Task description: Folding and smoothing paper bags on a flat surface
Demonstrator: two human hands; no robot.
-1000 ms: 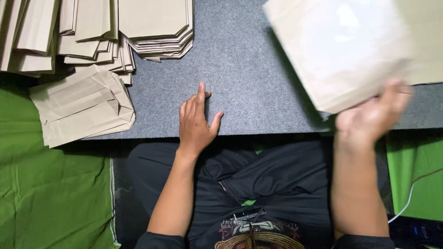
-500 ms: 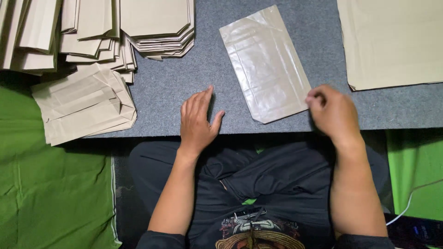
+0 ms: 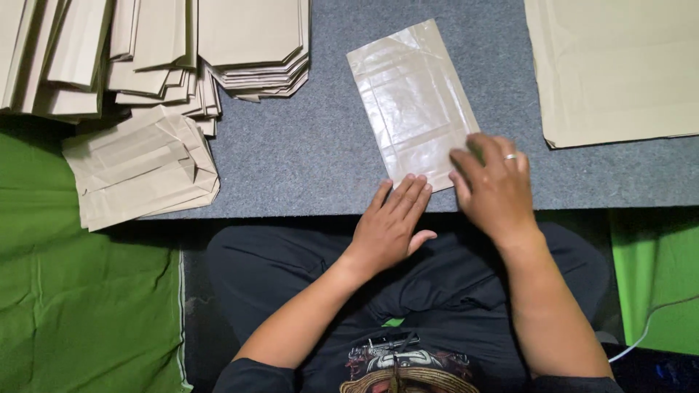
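A flat, glossy tan paper sheet (image 3: 409,98) lies tilted on the grey mat (image 3: 313,153) in front of me. My right hand (image 3: 494,185) rests flat on the sheet's near right corner, fingers spread, a ring on one finger. My left hand (image 3: 392,222) lies palm down at the sheet's near edge, its fingertips touching the lower left of that edge. Neither hand grips anything.
Stacks of folded tan paper bags (image 3: 247,44) fill the far left, with a smaller pile (image 3: 142,167) nearer on the left. A stack of large flat tan sheets (image 3: 619,65) lies at the far right. Green cloth (image 3: 80,306) covers the floor on both sides.
My right hand brought one sheet from the right and laid it on the mat. My left hand has slid right to the sheet's near edge, and my right hand now presses on its corner.
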